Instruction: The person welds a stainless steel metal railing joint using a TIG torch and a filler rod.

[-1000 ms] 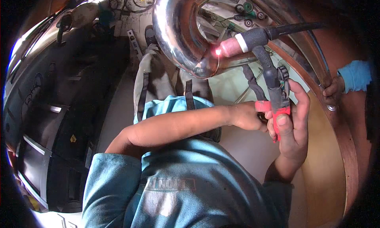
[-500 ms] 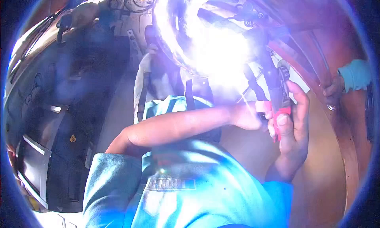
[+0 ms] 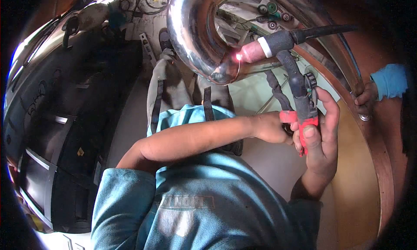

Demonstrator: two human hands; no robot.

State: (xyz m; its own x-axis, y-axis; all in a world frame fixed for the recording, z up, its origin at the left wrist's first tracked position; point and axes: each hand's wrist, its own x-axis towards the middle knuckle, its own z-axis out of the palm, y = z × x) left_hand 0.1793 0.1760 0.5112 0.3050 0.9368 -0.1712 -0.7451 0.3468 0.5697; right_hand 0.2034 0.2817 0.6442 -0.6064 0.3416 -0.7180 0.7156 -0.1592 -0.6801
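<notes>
My right hand (image 3: 321,135) is closed around the red-wrapped handle of a welding torch (image 3: 297,78), its index finger raised beside the black knob. Close by, my left hand (image 3: 271,127) is closed at the red band of a dark, wrapped cable (image 3: 278,91); its fingertips are partly hidden. The torch's pinkish nozzle (image 3: 253,52) points left at the end of a shiny curved metal pipe (image 3: 184,37). A small bright glow (image 3: 239,57) sits at the nozzle's tip, against the pipe's lower edge.
At the right, another person's hand (image 3: 367,98) in a blue sleeve touches a brown edge (image 3: 369,137). A large dark case (image 3: 65,141) stands on the left. Wheeled parts (image 3: 273,11), cables (image 3: 150,2) and a level (image 3: 145,44) lie towards the back.
The blinding white arc has died down to a small glow, so the pipe and nozzle show clearly. Both my hands and the other person's hand have hardly moved.
</notes>
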